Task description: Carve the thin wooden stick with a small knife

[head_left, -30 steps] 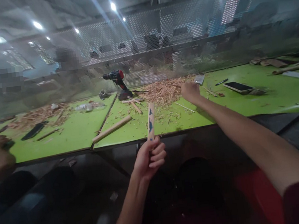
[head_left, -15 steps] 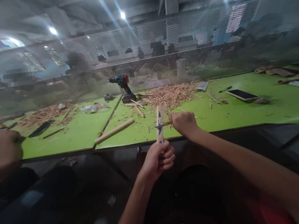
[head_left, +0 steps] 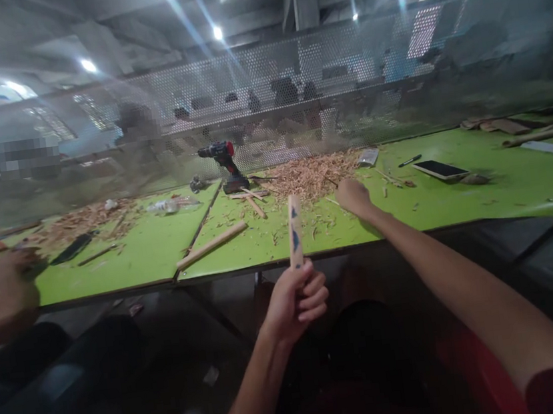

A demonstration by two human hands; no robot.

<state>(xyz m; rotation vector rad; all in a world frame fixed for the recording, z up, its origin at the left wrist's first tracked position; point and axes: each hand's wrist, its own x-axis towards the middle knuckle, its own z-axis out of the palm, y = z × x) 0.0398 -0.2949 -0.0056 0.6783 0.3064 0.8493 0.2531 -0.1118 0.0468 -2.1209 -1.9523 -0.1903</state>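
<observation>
The left hand (head_left: 295, 299) is clamped around the lower end of a wooden stick (head_left: 294, 230) with blue marks, holding it upright just in front of the near edge of the green bench (head_left: 457, 201). The right hand (head_left: 353, 196) is fisted, stretched out over the bench beside the heap of wood shavings (head_left: 315, 174); what it grips cannot be told. A cordless drill (head_left: 225, 165) stands near the far edge.

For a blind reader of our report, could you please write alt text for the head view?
The left hand grips a pale wooden stick with blue marks upright, while the right hand reaches over the green workbench near a pile of wood shavings.
</observation>
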